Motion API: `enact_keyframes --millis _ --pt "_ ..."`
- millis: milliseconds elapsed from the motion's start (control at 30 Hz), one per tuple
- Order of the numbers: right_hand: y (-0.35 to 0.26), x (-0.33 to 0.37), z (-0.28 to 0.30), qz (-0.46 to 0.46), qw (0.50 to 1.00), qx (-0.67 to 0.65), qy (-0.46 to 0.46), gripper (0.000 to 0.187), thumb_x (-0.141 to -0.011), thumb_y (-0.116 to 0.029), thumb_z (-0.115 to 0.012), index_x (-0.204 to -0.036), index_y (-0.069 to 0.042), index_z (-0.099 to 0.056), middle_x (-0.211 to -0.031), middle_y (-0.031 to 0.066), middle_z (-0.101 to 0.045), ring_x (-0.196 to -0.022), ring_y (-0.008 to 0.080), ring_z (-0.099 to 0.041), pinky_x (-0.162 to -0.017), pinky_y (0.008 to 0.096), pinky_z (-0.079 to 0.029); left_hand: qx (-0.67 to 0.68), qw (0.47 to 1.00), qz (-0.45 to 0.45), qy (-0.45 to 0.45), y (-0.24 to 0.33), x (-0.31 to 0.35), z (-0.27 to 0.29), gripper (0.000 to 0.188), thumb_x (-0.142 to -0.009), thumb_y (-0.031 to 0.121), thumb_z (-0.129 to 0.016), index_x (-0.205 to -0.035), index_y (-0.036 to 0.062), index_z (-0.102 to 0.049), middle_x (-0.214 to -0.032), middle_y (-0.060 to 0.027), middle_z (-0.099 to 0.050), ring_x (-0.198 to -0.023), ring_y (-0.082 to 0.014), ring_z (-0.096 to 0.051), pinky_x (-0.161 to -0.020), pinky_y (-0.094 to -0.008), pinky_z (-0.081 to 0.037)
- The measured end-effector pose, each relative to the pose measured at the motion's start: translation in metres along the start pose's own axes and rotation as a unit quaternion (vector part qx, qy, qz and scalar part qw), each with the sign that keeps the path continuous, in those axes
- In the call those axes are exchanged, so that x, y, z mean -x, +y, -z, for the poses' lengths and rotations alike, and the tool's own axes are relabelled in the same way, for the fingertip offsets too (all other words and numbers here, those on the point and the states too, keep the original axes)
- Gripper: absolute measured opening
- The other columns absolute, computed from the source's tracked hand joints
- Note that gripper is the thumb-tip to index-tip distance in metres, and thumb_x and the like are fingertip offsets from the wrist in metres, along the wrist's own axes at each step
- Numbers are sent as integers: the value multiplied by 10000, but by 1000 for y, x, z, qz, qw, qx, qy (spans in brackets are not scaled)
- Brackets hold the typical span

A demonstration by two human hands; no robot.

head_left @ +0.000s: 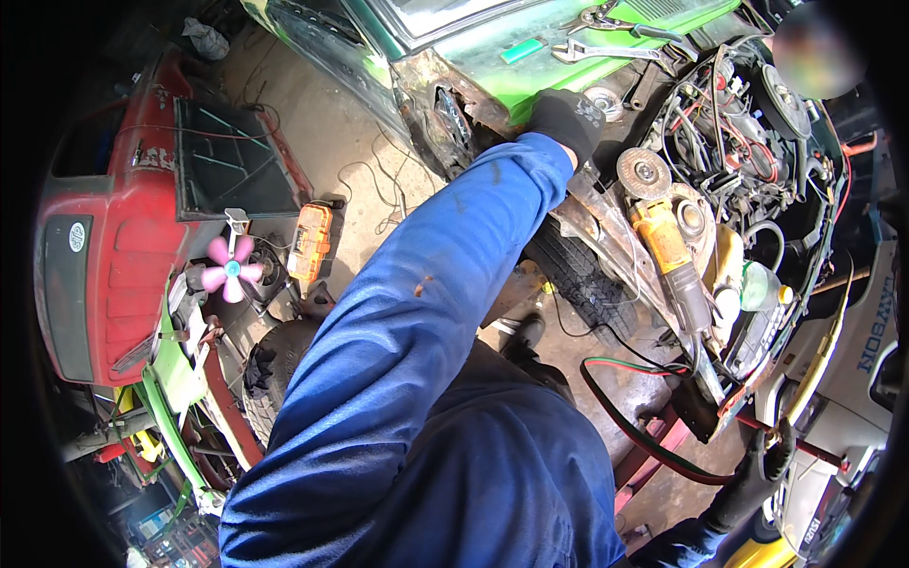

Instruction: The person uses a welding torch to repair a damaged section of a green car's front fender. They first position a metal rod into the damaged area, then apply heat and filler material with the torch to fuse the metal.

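My left hand [566, 121], in a dark glove, reaches forward to the edge of the green car panel [473, 43]. Its fingers are hidden, so their grip does not show. Just beyond it lie an adjustable wrench [611, 52] and locking pliers [606, 19]. Low on the right, my right hand [755, 478] is gloved and closed where a red-and-green twin hose [606, 402] runs into it; a small brass-coloured piece [775, 437] shows at its fingers. Between the hands, a yellow angle grinder [665, 248] rests on the car's front, its disc facing up.
The open engine bay [734, 133] is full of wires and hoses. A green-tinted plastic bottle [757, 286] stands beside the grinder. Below is a tyre [587, 284]. On the left are a red vehicle body [133, 256], a pink fan [232, 270] and an orange case [310, 241].
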State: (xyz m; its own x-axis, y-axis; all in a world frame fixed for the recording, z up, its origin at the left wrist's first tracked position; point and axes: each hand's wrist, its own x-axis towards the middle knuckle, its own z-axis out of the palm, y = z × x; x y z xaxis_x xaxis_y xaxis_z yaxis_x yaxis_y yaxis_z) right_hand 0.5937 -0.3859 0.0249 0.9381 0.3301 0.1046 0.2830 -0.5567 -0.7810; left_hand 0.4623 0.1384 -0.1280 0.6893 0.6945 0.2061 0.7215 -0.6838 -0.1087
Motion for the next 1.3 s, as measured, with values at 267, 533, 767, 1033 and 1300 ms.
enact_keyframes --millis 267,533,767,1033,1300 --pt "5 4 -12 6 999 -3 -42 456 -1017 -76 -733 -1454 9 -634 -1442 114 -659 -1358 215 -583 -1186 370 -409 81 993 53 63 -7 29 43 207 -966 213 -616 -967 158 -816 -968 -118 -814 -856 -291 -798 -722 -474 -601" --pt "4 7 3 5 996 -64 -59 478 -1014 -134 -743 -1466 -25 -635 -1248 74 -680 -1058 135 -631 -904 261 -482 603 774 177 77 -3 154 83 291 -1086 279 -641 -1227 38 -723 -949 -109 -748 -862 -192 -737 -785 -358 -570" --pt "-24 24 -4 50 973 -173 -142 574 -921 -392 -886 -1369 -113 -660 -1024 23 -642 -880 84 -592 -692 189 -435 866 427 252 64 9 285 96 424 -1092 125 -626 -1489 0 -548 -1143 -80 -714 -942 -131 -694 -859 -279 -535" --pt "-64 71 -43 138 948 -157 -240 671 -792 -482 -965 -1228 -45 -704 -1122 48 -669 -872 144 -624 -754 266 -502 845 437 273 140 -57 317 85 288 -1060 52 -575 -1341 -1 -608 -1093 -101 -696 -913 -180 -681 -843 -357 -576" --pt "-109 152 -81 76 934 -165 -307 658 -789 -494 -941 -1196 -34 -705 -1090 62 -662 -863 149 -642 -766 293 -499 853 394 331 90 -126 343 68 122 -1029 29 -576 -1134 37 -636 -925 -58 -692 -659 -103 -608 -603 -275 -502"
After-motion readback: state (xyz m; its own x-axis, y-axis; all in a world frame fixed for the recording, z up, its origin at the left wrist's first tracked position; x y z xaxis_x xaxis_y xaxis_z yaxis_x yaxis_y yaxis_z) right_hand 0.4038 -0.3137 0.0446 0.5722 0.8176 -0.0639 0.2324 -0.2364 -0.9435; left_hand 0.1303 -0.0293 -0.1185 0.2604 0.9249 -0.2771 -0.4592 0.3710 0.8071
